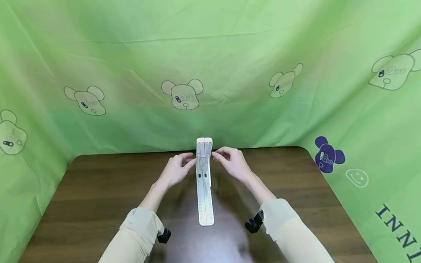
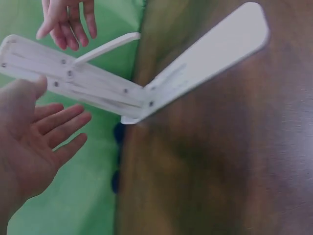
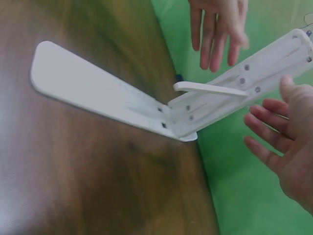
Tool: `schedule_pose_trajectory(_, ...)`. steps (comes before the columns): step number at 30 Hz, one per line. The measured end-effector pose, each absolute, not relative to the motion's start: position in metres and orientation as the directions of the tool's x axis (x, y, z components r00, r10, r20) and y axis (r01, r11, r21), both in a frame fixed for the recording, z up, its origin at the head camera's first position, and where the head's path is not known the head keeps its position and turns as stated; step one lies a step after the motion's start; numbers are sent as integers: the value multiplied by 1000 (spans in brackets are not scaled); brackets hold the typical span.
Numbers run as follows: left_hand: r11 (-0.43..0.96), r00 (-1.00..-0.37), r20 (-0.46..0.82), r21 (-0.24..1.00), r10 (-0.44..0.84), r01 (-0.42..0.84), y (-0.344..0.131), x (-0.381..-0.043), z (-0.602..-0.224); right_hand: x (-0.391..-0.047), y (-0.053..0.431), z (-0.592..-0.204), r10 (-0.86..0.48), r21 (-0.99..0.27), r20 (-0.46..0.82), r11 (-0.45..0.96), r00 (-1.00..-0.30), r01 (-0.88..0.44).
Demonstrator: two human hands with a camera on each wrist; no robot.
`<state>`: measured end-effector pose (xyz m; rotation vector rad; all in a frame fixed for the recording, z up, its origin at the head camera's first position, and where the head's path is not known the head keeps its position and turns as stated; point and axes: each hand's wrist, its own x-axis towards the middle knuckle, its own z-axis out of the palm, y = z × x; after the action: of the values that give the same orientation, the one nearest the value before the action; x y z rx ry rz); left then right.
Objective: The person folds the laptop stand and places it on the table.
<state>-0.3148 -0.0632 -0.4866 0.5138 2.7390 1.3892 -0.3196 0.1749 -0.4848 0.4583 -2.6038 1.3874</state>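
A white folding stand [image 1: 203, 191], made of two long hinged panels with rounded ends, sits in the middle of the wooden table. One panel lies along the tabletop; the other rises at an angle from the hinge at the far end. A thin white bar [image 2: 107, 48] sticks out from the raised panel, which has several small dark dots. My left hand [image 1: 175, 171] is at the left edge of the raised panel, fingers extended, thumb by the edge. On the opposite side, my right hand [image 1: 234, 163] is held likewise, thumb close to the panel. Neither hand's fingers wrap around it.
Behind the brown table [image 1: 95, 201] hangs a green cloth [image 1: 223, 49] printed with bear faces, also covering both sides. It meets the table's far edge close behind the stand. A small black device [image 1: 254, 223] is strapped at the right wrist, and another [image 1: 164, 236] at the left.
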Motion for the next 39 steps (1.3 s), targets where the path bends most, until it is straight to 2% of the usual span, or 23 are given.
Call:
schedule_pose_trajectory(6, 523, -972, 144, 823, 188, 223, -58, -311, -501, -316, 175, -496, -263, -829, 173, 482, -949, -284)
schedule_pose_trajectory(11, 531, -970, 145, 816, 194, 228, -52, -313, -508, -316, 173, -502, -305, -834, 123, 484, -944, -265)
schedule_pose_trajectory(16, 545, -973, 147, 809, 179, 222, -46, -315, -511, -318, 168, -506, -294, -823, 84, 518, -952, -233)
schedule_pose_trajectory(22, 559, -982, 136, 808, 132, 187, -40, -317, -513, -320, 163, -511, -309, -819, 78, 522, -948, -238)
schedule_pose_trajectory(32, 512, -988, 79, 848, 135, 138, -40, -317, -511, -326, 159, -513, -274, -799, 92, 553, -957, -235)
schedule_pose_trajectory(36, 489, -990, 20, 868, 140, 87, -41, -315, -510, -331, 159, -516, -264, -765, 98, 597, -960, -242)
schedule_pose_trajectory(39, 467, -990, -40, 884, 138, 29, -42, -315, -509, -336, 159, -520, -264, -688, 108, 676, -958, -264)
